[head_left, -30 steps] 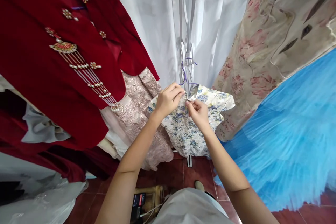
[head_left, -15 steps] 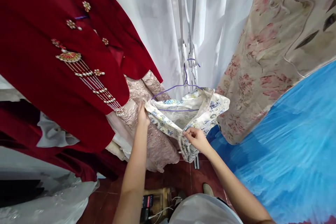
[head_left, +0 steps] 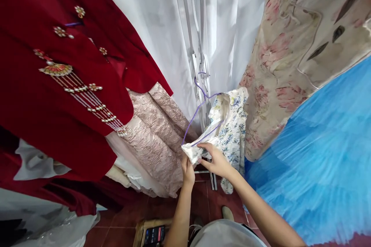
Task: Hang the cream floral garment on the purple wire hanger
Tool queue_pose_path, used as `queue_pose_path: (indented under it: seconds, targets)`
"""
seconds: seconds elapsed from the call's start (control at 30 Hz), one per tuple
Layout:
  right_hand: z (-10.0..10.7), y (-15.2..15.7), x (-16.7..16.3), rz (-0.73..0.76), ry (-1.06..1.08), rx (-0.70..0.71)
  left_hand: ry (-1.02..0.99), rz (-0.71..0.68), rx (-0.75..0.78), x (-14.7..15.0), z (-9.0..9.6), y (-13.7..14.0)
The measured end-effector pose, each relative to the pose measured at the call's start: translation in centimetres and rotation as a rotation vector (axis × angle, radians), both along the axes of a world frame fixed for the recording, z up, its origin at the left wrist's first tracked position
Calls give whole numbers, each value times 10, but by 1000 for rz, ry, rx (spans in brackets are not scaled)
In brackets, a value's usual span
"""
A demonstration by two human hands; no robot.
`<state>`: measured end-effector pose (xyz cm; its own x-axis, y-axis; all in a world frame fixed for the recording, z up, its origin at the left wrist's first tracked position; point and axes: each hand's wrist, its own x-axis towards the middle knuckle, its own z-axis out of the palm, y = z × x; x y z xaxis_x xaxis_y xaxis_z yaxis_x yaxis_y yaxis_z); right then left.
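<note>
A white garment with a blue and yellow floral print hangs on a thin purple hanger, which is hooked on a white metal stand. My left hand grips the garment's left shoulder edge from below, close to the hanger's left end. On the same bit of cloth, my right hand pinches with thumb and fingers, just right of the left hand. The hanger tilts down toward its left end. The garment's right shoulder still sits over the hanger's right arm.
A red jacket with beaded ornaments and a pink brocade skirt hang at left. A beige floral garment and a blue tulle skirt are at right. Below, a phone lies on a wooden stool.
Both hands have come together at the garment's left shoulder. The left hand moved right and down; the right hand left the front neckline. The hanger's left end has swung down toward me.
</note>
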<state>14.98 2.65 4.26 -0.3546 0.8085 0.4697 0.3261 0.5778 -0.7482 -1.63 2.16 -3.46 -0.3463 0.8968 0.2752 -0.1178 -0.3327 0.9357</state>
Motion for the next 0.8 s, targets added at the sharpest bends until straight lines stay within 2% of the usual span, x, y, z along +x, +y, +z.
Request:
queue_pose_path:
  seconds: [0.13, 0.27, 0.4, 0.47, 0.6, 0.67, 0.73, 0.8]
  targets:
    - [-11, -10, 7, 93, -173, -124, 352, -84, 149, 8, 0, -13]
    - [-16, -23, 22, 137, -285, -200, 420, -64, 154, 19, 0, -19]
    - [-13, -28, 51, 123, -387, -276, 444, 9, 151, 33, 13, -23]
    - [-8, -28, 69, 182, -403, -303, 416, -124, 153, 41, 21, -26]
    - [13, -26, 102, 396, -261, -381, 226, -671, -17, 59, 22, -36]
    - [29, -23, 117, 434, -198, -438, 198, -834, -115, 72, 16, -44]
    - [45, -21, 129, 478, -158, -474, 207, -885, -163, 87, 11, -51]
    - [57, -21, 135, 569, -156, -488, 231, -816, -141, 100, 12, -54]
